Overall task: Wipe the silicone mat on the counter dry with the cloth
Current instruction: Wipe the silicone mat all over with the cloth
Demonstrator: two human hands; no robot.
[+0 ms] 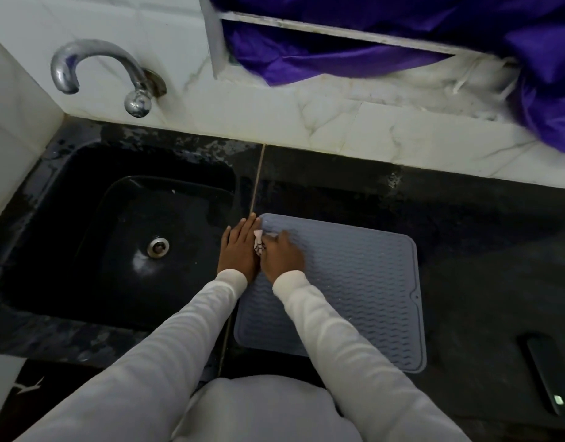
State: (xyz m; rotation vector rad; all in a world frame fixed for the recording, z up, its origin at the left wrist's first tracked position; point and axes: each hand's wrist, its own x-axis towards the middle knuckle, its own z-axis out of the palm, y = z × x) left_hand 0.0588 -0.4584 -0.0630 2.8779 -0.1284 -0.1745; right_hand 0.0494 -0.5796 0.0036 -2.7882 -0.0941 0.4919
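Observation:
A grey-blue ribbed silicone mat (354, 282) lies flat on the black counter, right of the sink. My right hand (282, 255) rests on the mat's far left corner with its fingers curled over a small white cloth (259, 239) with dark markings, most of it hidden under the hand. My left hand (239, 248) lies flat with straight fingers along the mat's left edge, pressing down beside the cloth.
A black sink (122, 237) with a metal drain sits to the left, under a chrome tap (99, 74). A dark phone (549, 374) lies at the counter's front right. Purple fabric (402, 36) hangs over the white marble ledge behind.

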